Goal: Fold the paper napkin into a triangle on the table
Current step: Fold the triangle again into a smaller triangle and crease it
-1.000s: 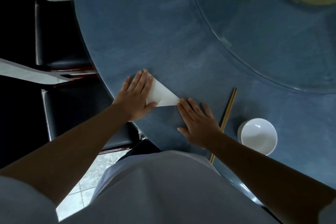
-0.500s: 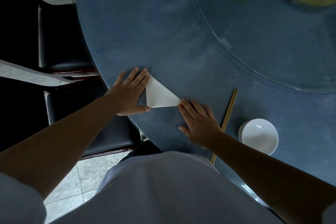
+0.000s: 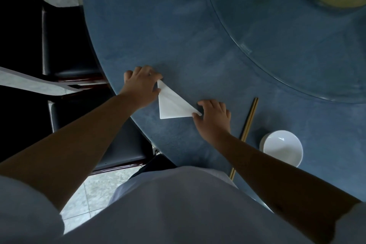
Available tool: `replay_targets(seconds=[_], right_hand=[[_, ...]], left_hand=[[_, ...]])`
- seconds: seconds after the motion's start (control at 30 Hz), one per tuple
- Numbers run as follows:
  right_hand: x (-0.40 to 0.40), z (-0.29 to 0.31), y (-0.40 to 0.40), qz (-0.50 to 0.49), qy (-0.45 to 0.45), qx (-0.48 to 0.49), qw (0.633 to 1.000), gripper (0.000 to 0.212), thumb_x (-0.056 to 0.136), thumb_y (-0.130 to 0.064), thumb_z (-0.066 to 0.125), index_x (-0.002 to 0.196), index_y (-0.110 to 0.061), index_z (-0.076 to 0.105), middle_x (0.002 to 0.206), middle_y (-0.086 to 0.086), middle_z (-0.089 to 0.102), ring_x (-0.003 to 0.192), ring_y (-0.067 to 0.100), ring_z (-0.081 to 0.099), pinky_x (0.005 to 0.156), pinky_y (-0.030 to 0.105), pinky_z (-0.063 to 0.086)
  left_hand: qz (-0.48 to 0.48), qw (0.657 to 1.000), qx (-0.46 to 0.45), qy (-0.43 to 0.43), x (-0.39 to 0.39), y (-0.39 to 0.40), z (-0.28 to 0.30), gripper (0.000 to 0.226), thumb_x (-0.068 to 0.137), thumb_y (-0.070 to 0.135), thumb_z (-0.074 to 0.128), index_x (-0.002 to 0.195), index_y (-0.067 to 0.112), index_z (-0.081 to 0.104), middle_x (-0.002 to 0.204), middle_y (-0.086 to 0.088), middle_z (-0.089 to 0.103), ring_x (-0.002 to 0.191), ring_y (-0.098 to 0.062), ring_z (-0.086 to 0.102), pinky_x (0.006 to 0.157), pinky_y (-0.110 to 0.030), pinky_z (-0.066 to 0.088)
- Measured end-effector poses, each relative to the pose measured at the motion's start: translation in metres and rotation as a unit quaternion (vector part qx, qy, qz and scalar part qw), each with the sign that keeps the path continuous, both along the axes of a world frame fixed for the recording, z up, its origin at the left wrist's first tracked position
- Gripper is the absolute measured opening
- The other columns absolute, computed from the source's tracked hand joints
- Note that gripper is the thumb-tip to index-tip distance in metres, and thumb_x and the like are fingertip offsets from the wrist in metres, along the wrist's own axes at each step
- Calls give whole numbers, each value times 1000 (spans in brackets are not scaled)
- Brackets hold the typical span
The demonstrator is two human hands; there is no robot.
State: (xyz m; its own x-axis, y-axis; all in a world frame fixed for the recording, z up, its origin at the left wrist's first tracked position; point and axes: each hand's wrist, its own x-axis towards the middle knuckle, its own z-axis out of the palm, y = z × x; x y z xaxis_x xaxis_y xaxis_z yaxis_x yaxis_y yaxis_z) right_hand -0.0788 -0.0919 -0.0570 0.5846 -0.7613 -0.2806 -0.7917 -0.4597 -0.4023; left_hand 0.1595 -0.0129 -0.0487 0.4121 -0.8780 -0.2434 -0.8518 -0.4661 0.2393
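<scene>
A white paper napkin (image 3: 172,105) lies folded into a triangle on the round blue table (image 3: 178,35), near its left edge. My left hand (image 3: 141,85) rests at the napkin's upper corner, fingers curled, thumb and fingertips pinching that tip. My right hand (image 3: 213,118) sits at the right corner, fingers bent, thumb and forefinger closed on that tip. The napkin's middle is uncovered and flat.
A pair of wooden chopsticks (image 3: 248,123) lies just right of my right hand. A white bowl (image 3: 282,147) stands further right. A glass turntable (image 3: 297,45) covers the table's far right. Dark chairs (image 3: 65,45) stand along the left edge.
Both hands have gone from lying flat on the napkin to curled fingers pinching its two tips. The left hand slid off, so more of the triangle shows.
</scene>
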Motion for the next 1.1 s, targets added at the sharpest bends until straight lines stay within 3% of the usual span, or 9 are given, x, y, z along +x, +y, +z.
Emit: replay_targets(seconds=[0.33, 0.6, 0.77, 0.93, 1.03, 1.1], right_hand=[[-7, -2, 2, -1, -3, 8, 1000, 37, 85, -39, 59, 118, -23, 57, 118, 1, 57, 112, 25, 45, 91, 39, 33], [-8, -3, 1, -3, -8, 11, 1000, 37, 84, -37, 60, 118, -23, 57, 117, 1, 57, 111, 25, 45, 90, 39, 32], [-3, -2, -1, -8, -6, 30, 1000, 38, 84, -37, 60, 119, -24, 57, 119, 0, 56, 113, 25, 44, 92, 40, 33], [-2, -2, -3, 0, -1, 32, 999, 38, 84, -36, 58, 120, -25, 55, 119, 0, 55, 113, 24, 44, 93, 42, 33], [-2, -3, -2, -1, -6, 30, 1000, 37, 85, -37, 58, 119, -25, 56, 118, 0, 56, 112, 24, 44, 92, 41, 33], [-3, -4, -1, 4, -6, 25, 1000, 37, 84, -37, 59, 119, -25, 56, 116, 1, 56, 110, 25, 45, 90, 40, 32]], left_hand=[[1, 1000, -12, 22, 0, -9, -5, 15, 80, 23, 63, 95, 24, 63, 108, -3, 54, 107, -26, 48, 90, -44, 30], [62, 995, 2, 80, 0, -14, -4, 29, 80, 23, 61, 108, 30, 59, 84, 13, 55, 92, -21, 59, 83, -36, 28], [62, 995, 19, 77, 2, -15, -4, 16, 76, 19, 60, 88, 28, 64, 89, 5, 55, 88, -23, 57, 79, -35, 34], [54, 994, 0, 97, 0, -13, -3, 7, 81, 19, 58, 82, 24, 62, 92, -2, 56, 79, -24, 53, 68, -31, 40], [82, 985, -5, 154, -2, -11, -1, 5, 86, 25, 56, 87, 30, 56, 84, 5, 58, 74, -19, 56, 64, -28, 42], [91, 976, -25, 196, -3, -9, -1, 15, 85, 23, 61, 98, 30, 58, 86, 11, 59, 78, -15, 59, 69, -28, 46]])
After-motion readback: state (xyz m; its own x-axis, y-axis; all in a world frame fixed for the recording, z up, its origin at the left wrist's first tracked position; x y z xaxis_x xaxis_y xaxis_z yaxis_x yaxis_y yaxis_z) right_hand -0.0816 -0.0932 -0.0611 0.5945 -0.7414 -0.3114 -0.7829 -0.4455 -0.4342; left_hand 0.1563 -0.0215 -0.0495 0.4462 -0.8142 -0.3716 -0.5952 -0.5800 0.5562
